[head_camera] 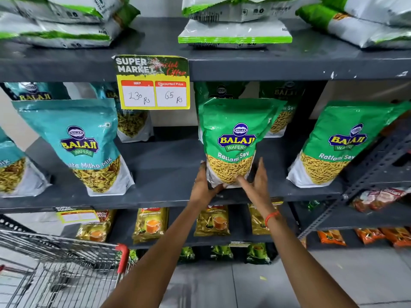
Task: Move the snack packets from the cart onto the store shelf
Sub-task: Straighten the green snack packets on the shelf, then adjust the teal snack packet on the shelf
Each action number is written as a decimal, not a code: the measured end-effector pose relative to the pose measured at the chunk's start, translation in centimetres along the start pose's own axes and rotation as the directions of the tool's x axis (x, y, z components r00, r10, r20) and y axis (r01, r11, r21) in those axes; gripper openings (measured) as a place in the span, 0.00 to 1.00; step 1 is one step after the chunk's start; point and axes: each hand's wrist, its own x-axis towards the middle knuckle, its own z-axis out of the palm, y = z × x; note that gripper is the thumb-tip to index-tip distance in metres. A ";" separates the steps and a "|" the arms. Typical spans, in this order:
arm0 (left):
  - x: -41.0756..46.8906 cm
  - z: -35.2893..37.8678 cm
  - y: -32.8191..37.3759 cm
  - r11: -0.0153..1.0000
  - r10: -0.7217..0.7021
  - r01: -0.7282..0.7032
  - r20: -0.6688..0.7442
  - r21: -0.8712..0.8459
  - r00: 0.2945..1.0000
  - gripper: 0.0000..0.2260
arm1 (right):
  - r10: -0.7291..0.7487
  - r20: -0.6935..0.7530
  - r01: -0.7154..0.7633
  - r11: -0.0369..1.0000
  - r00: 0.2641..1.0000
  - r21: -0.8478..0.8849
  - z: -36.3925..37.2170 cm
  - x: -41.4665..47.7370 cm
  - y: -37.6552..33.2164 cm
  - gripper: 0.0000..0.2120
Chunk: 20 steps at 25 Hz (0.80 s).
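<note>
Green Ratlami Sev packet (231,141) upright on middle shelf (160,170), loosely cupped between open-fingered left hand (203,187) and right hand (255,185).

Bright even light, blurred and bowed edges

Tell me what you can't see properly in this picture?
- Head view: cart is cut by the left edge; its inside can't be made out.
- Rear packets sit behind the green Ratlami Sev packet.
- Teal packet is cut by the left edge.
- Lower price tag is blurred.
</note>
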 end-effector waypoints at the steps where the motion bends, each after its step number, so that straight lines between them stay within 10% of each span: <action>1: -0.6 -0.2 0.4 0.997 0.041 -0.039 -0.026 0.070 0.999 0.42 | -0.080 -0.123 0.079 0.997 0.989 -0.013 0.5 -1.2 -0.7 0.44; 4: -3.1 -2.0 1.2 0.916 0.319 -0.259 -0.166 0.306 0.933 0.38 | -0.384 -0.332 0.365 0.923 0.862 -0.119 3.2 -4.5 -3.7 0.34; 9: -6.1 -9.6 0.2 0.826 0.516 -0.332 -0.371 0.456 0.772 0.32 | -0.525 -0.261 0.528 0.847 0.810 -0.061 11.2 -6.9 -9.3 0.24; 15: -8.5 -22.3 -8.1 0.972 0.187 -0.066 -0.575 0.225 0.797 0.45 | -0.321 0.159 0.313 0.947 0.934 0.075 22.7 -7.4 -11.2 0.30; 20: -5.7 -30.2 -15.1 0.993 -0.120 0.112 -0.242 -0.044 0.963 0.51 | -0.162 0.385 0.150 0.987 0.909 0.062 28.7 -6.5 -12.3 0.45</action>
